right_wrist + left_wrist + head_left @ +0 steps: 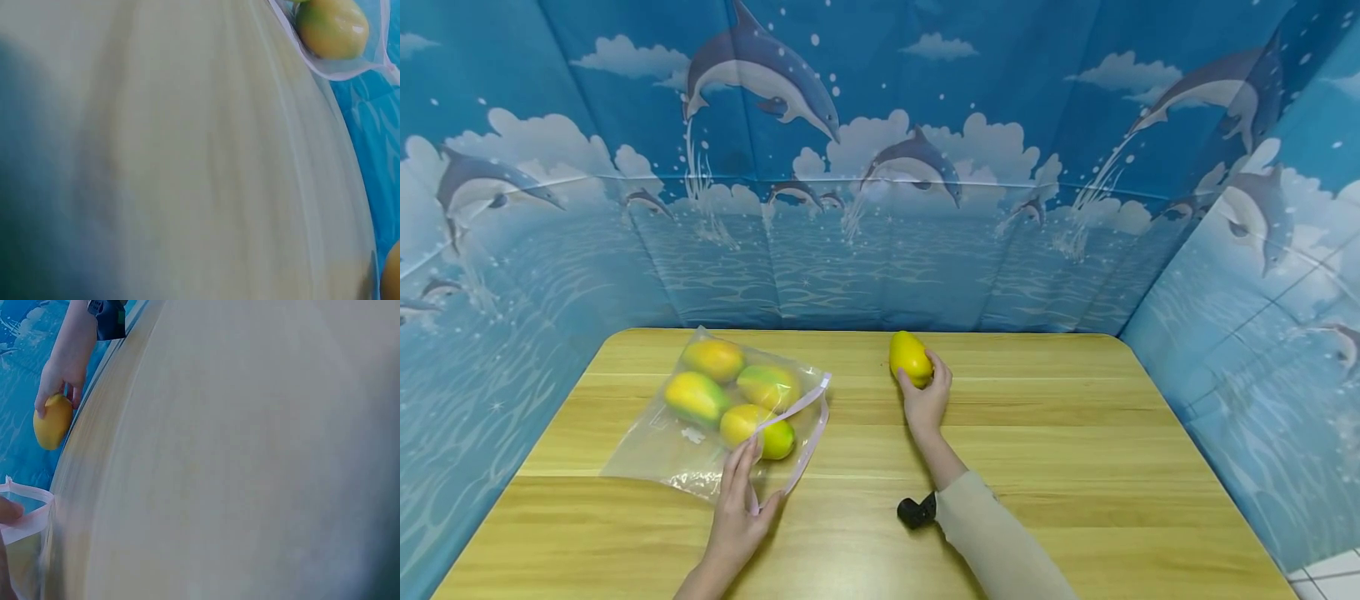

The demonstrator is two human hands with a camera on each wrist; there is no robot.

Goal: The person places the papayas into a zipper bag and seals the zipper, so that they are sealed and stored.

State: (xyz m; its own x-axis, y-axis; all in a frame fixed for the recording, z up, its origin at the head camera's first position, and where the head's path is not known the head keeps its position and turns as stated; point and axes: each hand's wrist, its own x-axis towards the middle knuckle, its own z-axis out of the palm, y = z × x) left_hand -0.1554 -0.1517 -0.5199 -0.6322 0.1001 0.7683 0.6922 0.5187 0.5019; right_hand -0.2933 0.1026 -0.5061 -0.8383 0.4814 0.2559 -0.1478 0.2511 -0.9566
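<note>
On the left of the table lies a clear zip bag (655,454) with a pale pink rim. Several yellow-green mangoes (696,396) are inside it. My left hand (737,508) holds the bag near its opening, which gapes toward the right. In the left wrist view, a fingertip (9,511) overlaps the pink rim. Near the table's back edge, my right hand (927,400) grips a yellow mango (908,357) between thumb and fingers. The left wrist view shows this mango (53,425) under the fingers. Only a sliver of a mango (392,275) appears at the right wrist view's edge.
The wooden table (1060,467) has rounded back corners. A blue curtain (887,275) printed with dolphins hangs behind it and along the sides. A black device (916,512) is at my right sleeve cuff. White floor tiles (1333,567) show at the lower right.
</note>
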